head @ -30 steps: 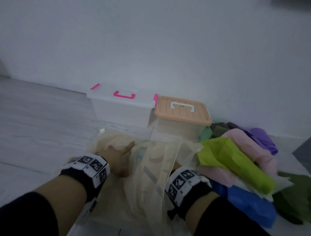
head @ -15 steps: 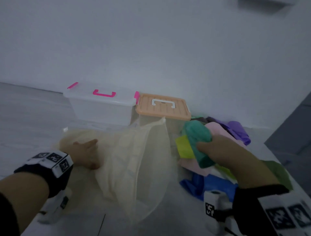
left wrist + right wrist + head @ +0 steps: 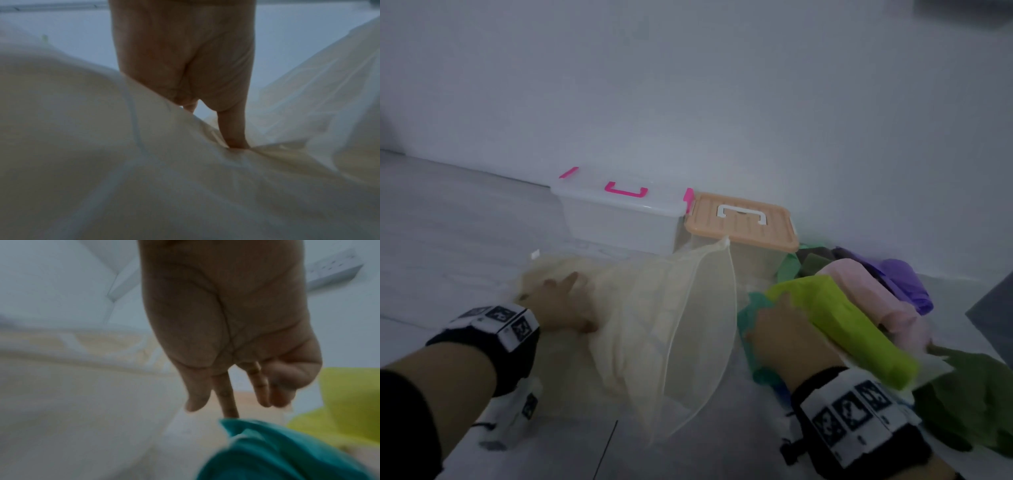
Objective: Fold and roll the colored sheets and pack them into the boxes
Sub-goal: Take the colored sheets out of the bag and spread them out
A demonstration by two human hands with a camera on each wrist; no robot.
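A thin cream sheet (image 3: pixel 671 325) lies rumpled on the floor, one fold standing up in the middle. My left hand (image 3: pixel 561 305) rests on its left part, and one straight finger (image 3: pixel 234 134) presses into the cream sheet (image 3: pixel 102 146). My right hand (image 3: pixel 780 325) hovers over a teal sheet (image 3: pixel 751 308) beside a lime green sheet (image 3: pixel 842 325). In the right wrist view the right hand (image 3: pixel 236 394) has loose, straight fingers, one tip touching the teal sheet (image 3: pixel 277 451). A clear box with pink handle (image 3: pixel 619 219) and an orange-lidded box (image 3: pixel 739 222) stand shut by the wall.
More sheets are heaped at the right: pink (image 3: pixel 859 284), purple (image 3: pixel 904 281) and dark green (image 3: pixel 979 404). A grey object (image 3: pixel 993 308) sits at the right edge. A white power strip (image 3: pixel 333 272) lies beyond the right hand. The wall runs close behind the boxes.
My right hand came out from the cream sheet, gripped the teal sheet and lifted it, and now has let go of it low beside the pile. The left hand stayed on the cream sheet.
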